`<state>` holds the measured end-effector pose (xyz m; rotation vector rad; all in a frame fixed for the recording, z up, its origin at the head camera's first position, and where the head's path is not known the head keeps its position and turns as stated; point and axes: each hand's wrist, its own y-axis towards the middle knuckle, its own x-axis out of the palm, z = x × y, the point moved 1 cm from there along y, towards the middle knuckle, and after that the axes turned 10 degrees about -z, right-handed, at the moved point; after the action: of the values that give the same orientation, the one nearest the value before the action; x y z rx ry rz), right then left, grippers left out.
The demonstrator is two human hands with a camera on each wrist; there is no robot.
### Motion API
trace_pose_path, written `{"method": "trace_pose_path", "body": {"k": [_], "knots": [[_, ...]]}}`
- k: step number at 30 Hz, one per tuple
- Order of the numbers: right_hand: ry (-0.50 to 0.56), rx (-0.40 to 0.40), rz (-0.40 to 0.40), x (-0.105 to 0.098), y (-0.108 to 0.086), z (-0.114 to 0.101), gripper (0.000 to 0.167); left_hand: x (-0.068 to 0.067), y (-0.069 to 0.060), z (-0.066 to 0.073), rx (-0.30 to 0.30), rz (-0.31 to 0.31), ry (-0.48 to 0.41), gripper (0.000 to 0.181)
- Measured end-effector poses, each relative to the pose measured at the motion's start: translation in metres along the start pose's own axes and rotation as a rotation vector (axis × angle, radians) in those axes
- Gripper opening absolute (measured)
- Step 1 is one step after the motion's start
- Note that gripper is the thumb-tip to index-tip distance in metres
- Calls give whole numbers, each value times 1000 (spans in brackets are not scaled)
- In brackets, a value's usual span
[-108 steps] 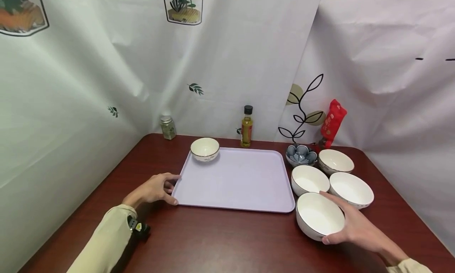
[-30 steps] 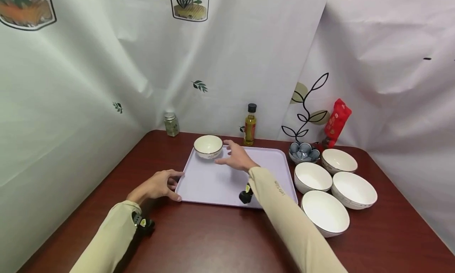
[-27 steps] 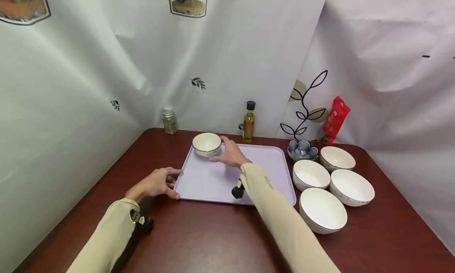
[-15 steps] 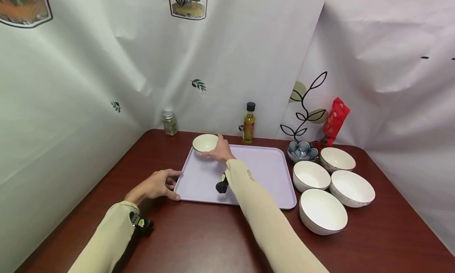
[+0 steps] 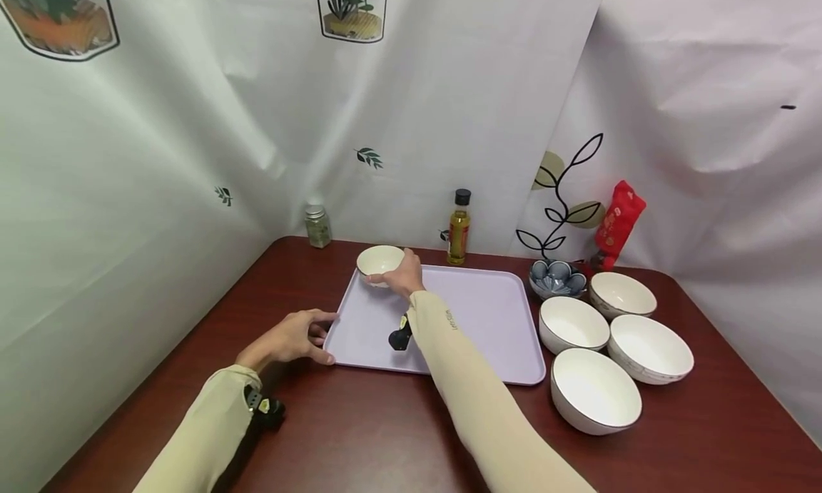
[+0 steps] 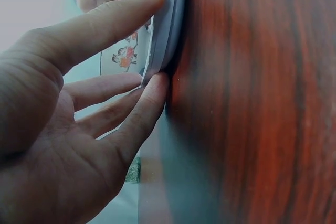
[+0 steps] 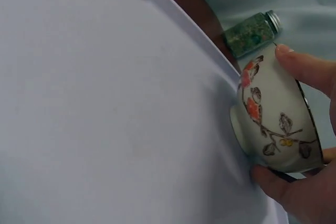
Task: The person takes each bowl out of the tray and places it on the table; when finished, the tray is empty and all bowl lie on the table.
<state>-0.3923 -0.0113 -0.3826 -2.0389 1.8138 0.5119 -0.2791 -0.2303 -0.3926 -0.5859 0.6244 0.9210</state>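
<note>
A small white bowl [image 5: 377,257] is at the far left corner of the pale lilac tray [image 5: 478,322]. My right hand [image 5: 404,273] grips this bowl from its right side. In the right wrist view, thumb and fingers spread around the floral bowl [image 7: 275,114]; whether its foot touches the tray is hard to tell. My left hand [image 5: 292,336] touches the tray's near left corner. In the left wrist view, the fingers of that hand [image 6: 79,114] are fairly straight, with thumb and fingertips against the rim.
Right of the tray stand several white bowls [image 5: 596,391] and a blue petal-shaped bowl [image 5: 557,280]. Along the back are a spice jar [image 5: 317,227], an oil bottle [image 5: 459,229] and a red packet [image 5: 619,222]. A white curtain surrounds the dark wood table [image 5: 359,429].
My right hand has left the nearest large bowl on the right, crossed over the tray leftward and taken hold of the small bowl. The left hand has stayed at the tray's corner.
</note>
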Motion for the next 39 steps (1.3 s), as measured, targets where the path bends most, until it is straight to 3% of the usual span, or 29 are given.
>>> {"method": "trace_pose_path", "body": {"k": [11, 15, 20, 29, 35, 39], "knots": [[20, -45, 79, -3, -8, 13, 108, 1, 3, 3, -1, -15, 16, 86], [3, -77, 84, -12, -13, 20, 105, 2, 4, 3, -9, -16, 12, 86], [-30, -61, 77, -30, -16, 29, 105, 2, 3, 4, -22, -18, 23, 87], [-45, -16, -51, -72, -26, 38, 105, -3, 3, 5, -23, -26, 38, 88], [57, 20, -200, -93, -35, 44, 104, -7, 4, 4, -32, -25, 61, 91], [78, 22, -234, -97, -42, 51, 108, -6, 4, 3, -27, -38, 65, 91]]}}
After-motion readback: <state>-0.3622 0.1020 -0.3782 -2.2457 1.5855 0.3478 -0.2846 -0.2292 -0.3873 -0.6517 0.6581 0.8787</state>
